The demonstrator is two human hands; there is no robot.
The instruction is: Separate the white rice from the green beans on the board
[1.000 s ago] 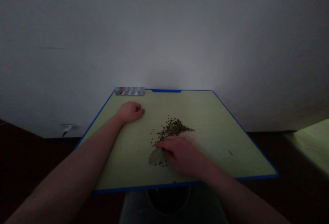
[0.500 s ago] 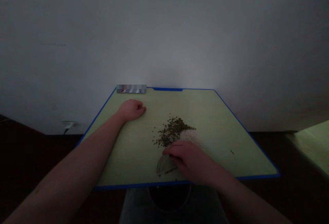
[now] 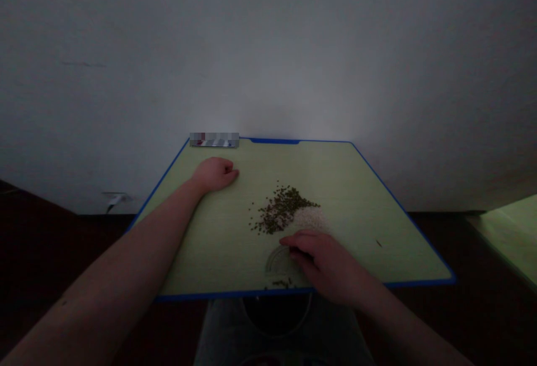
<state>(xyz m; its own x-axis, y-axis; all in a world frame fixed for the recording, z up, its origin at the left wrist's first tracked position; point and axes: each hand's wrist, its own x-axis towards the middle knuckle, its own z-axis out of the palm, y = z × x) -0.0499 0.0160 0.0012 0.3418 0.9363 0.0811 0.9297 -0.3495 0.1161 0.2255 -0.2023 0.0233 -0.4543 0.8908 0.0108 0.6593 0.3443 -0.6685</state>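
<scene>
My right hand (image 3: 325,265) is closed on a clear plastic protractor (image 3: 277,261), lying near the table's front edge with its curved side away from me. Part of the protractor is hidden under the fingers. Several small dark beans (image 3: 283,283) lie along its straight side, close to the blue rim. Beyond it spreads a pile of dark green beans (image 3: 285,206), with pale rice-like grains (image 3: 310,217) against its right side. My left hand (image 3: 215,173) rests curled on the table at the left, apart from the pile, with nothing visible in it.
The pale folding table (image 3: 348,187) has a blue rim and stands against a grey wall. At its back left lies a blurred flat object (image 3: 214,140). A thin dark sliver (image 3: 378,243) is on the right. A dark round container (image 3: 277,315) sits below the front edge, between my legs.
My right hand has drawn the protractor rightward and toward me, and several beans have moved with it to the front edge. The left hand stays in place; the view has shifted slightly.
</scene>
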